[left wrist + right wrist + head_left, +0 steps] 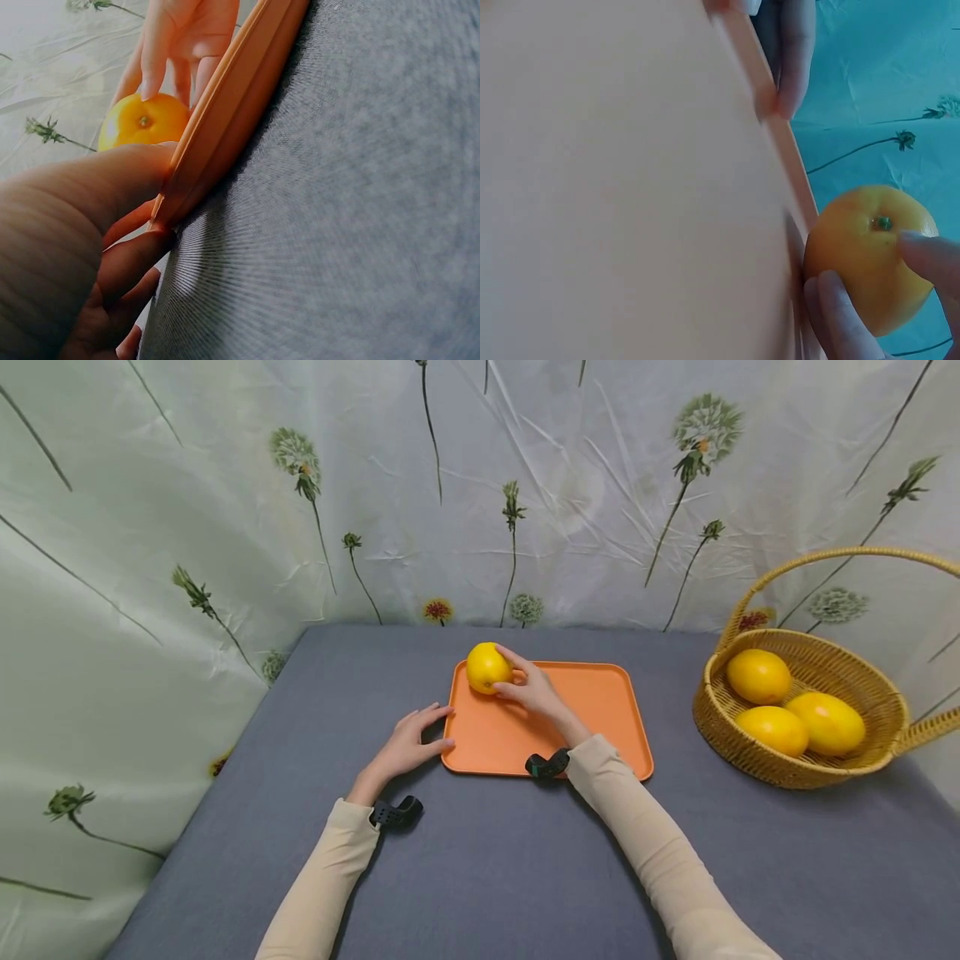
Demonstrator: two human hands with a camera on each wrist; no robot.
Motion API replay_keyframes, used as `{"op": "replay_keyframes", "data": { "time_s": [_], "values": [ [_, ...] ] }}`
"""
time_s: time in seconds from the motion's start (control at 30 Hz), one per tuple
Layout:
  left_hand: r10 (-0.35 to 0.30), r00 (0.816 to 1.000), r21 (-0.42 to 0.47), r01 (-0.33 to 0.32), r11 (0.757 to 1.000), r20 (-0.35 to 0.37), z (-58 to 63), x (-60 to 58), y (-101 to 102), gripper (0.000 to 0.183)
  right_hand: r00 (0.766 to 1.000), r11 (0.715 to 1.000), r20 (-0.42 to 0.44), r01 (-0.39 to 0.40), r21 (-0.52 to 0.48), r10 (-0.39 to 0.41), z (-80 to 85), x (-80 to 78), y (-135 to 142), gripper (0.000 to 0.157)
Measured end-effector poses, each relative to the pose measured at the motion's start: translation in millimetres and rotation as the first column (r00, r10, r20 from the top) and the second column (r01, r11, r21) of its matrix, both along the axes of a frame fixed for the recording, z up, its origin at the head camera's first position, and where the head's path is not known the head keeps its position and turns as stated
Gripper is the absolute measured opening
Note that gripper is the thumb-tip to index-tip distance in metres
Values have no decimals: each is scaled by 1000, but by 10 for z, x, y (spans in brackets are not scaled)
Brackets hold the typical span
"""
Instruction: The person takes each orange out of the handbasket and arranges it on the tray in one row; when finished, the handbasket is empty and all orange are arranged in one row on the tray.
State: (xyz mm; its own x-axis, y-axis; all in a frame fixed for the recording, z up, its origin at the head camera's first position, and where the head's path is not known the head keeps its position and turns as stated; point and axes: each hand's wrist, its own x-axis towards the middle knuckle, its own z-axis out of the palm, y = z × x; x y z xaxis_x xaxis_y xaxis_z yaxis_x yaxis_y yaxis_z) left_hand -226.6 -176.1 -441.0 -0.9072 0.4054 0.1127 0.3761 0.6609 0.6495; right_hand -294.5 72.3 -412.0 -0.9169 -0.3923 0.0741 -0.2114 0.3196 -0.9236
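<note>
An orange [487, 669] with a small green stem end sits at the far left corner of a shallow orange tray [480, 735]. My right hand [534, 691] holds it from the right, thumb on the near side and fingers round the far side. In the right wrist view the orange [862, 262] shows between thumb and fingertips, close to the tray's rim. My left hand [408, 743] rests against the tray's left edge, thumb and fingertips touching the rim at spread points. The left wrist view shows that thumb [142, 169] laid straight on the rim.
To the right stands a wicker basket [712, 727] with a tall arched handle, holding three yellow-orange fruits [825, 723]. A grey cloth [480, 877] covers the table. Behind and to the left hangs a pale curtain [585, 485] printed with flowers. Each wrist wears a black band.
</note>
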Motion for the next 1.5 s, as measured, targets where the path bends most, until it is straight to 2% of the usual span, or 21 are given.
{"op": "replay_keyframes", "data": {
  "time_s": [0.13, 0.43, 0.53, 0.67, 0.77, 1.13, 1.5],
  "values": [
    [5, 1000, 5, -5, 1000, 3, 6, 11, 1, 58, 999, 996, 35, -21, -83, 24, -21, -12, -48, 65],
    [6, 1000, -5, -6, 1000, 6, 4, -3, 2, 58, 1000, 999, 26, -11, -50, 12, -17, -62, -154, 61],
    [4, 1000, -6, -4, 1000, 9, 7, -17, 0, 58, 1000, 999, -9, -10, -40, 10, -16, -89, -198, 60],
    [6, 1000, -17, -6, 1000, 11, 14, -32, -3, 59, 994, 1000, -106, -29, -3, 28, -13, -120, -239, 59],
    [9, 1000, -25, -9, 1000, 13, 14, -37, -4, 59, 991, 1000, -131, -30, 8, 31, -11, -127, -253, 58],
    [13, 1000, -10, -13, 1000, 9, 5, 7, 15, 58, 1000, 1000, 20, -22, 7, 22, -11, -88, -208, 63],
    [4, 1000, -1, -4, 1000, 13, 6, -5, 12, 59, 998, 1000, 66, -10, 7, 10, 22, -71, -60, 65]
  ]
}}
